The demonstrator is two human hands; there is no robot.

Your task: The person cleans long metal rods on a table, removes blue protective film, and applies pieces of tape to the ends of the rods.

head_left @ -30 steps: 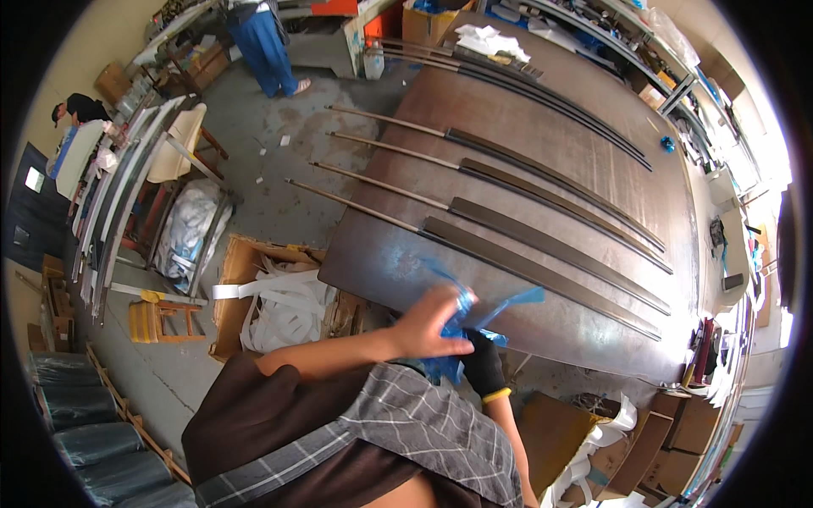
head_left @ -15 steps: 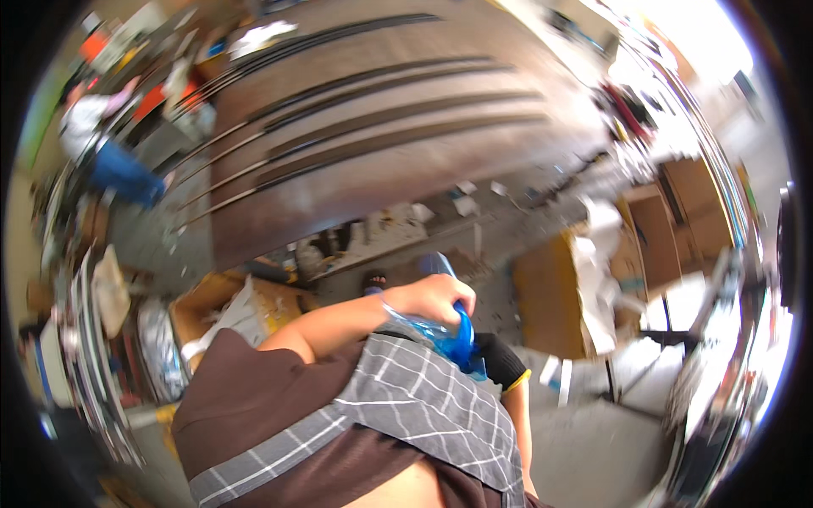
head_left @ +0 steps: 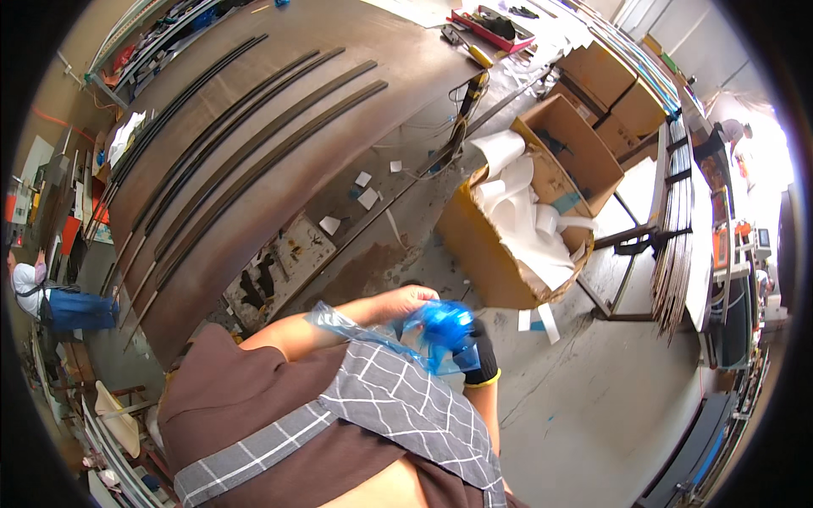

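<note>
Fingers of the left hand (head_left: pixel 411 298) pinch blue film (head_left: pixel 447 326) near frame centre, apparently bunching it (right hand (head_left: pixel 484 354): fingers hidden, can't tell); next calls for gathering loose edges.

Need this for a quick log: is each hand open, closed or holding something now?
Left hand: closed, holding blue plastic film.
Right hand, black-gloved: against the same film, grip hidden; open or closed cannot be told.

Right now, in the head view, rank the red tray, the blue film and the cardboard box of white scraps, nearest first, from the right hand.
From the right hand:
1. Blue film, right against it, on its left side.
2. Cardboard box, ahead and slightly right.
3. Red tray, ahead, well beyond the box.
</note>
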